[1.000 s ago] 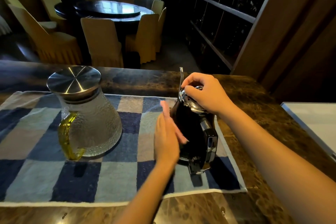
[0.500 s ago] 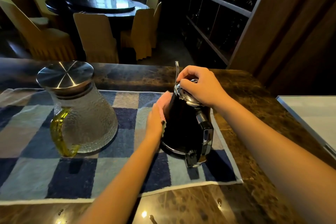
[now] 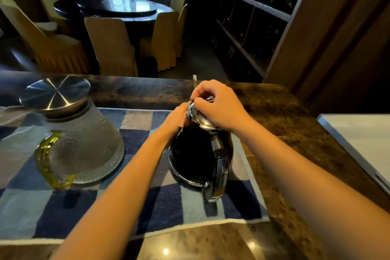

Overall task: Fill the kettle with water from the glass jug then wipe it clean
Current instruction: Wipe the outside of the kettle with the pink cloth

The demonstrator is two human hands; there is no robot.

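My right hand (image 3: 219, 107) sits on top of the dark round kettle with the shiny silver lid (image 3: 196, 152), and its fingers curl tight around the little knob on that lid. My left hand (image 3: 175, 120) presses flat against the kettle's upper left side, just under the lid, with a small pinkish cloth (image 3: 183, 121) tucked under my fingers; I think it is a cloth, but I can only see a thin edge of it. The kettle stands upright on the blue and grey checked towel (image 3: 63, 207), with its silver handle pointing toward me. The bumpy clear glass jug with a yellow handle and a flat steel lid (image 3: 84, 145) stands on the same towel, well to the left of the kettle. The towel lies on the brown marble desk (image 3: 285, 154).
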